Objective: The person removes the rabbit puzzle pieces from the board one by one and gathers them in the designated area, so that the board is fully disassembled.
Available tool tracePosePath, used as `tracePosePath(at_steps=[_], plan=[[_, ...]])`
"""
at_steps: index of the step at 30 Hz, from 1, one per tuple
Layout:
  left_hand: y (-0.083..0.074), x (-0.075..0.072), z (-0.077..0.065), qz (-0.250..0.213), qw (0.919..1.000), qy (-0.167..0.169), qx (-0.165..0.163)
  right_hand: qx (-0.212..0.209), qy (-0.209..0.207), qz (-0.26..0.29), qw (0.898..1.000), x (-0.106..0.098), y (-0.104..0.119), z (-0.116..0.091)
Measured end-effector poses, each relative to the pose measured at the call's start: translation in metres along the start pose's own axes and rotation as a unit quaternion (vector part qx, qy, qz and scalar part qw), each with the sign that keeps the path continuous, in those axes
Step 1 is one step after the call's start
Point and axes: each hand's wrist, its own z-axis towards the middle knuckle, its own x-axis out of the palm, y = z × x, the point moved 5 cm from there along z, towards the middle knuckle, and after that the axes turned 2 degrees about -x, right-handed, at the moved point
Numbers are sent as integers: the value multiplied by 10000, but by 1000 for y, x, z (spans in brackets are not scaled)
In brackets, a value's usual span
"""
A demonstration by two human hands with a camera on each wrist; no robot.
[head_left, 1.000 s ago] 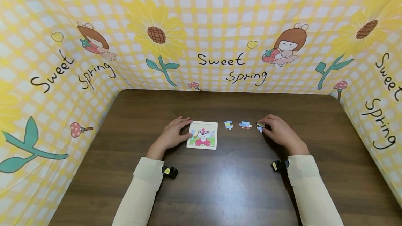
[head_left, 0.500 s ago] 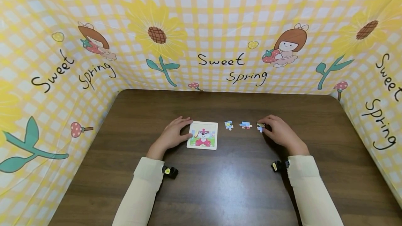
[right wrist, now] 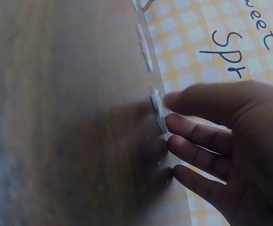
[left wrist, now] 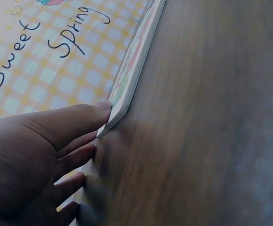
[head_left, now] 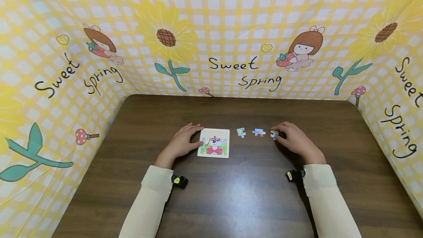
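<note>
A small jigsaw board (head_left: 213, 129) with a cream rim and a pink-and-white cartoon animal picture lies flat on the table. My left hand (head_left: 180, 140) rests at its left side; in the left wrist view the thumb (left wrist: 103, 107) touches the board's edge and the other fingers are loosely extended. To the right lie three loose jigsaw pieces in a row: a left piece (head_left: 241, 132), a middle piece (head_left: 259, 132) and a right piece (head_left: 273, 134). My right hand (head_left: 292, 137) rests beside the right piece, thumb and index fingertips at its edge, partly covering it.
The dark wooden table (head_left: 218, 201) reaches back to a yellow checked cloth (head_left: 211, 28) that stands behind it and on both sides. Each wrist wears a small black camera, the left camera (head_left: 179, 181) and right camera (head_left: 295, 175).
</note>
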Motion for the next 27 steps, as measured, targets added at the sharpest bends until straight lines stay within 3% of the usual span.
tracePosePath(at_steps=[6, 16, 27], plan=[[1, 2, 0, -2, 10000, 22, 51, 86, -150, 276, 9995, -4, 0, -2], [1, 1, -2, -141, 9995, 264, 104, -249, -450, 404, 9979, -7, 23, 6], [2, 2, -2, -171, 9985, 460, 257, -743, -363, 928, 9922, 18, 66, 26]])
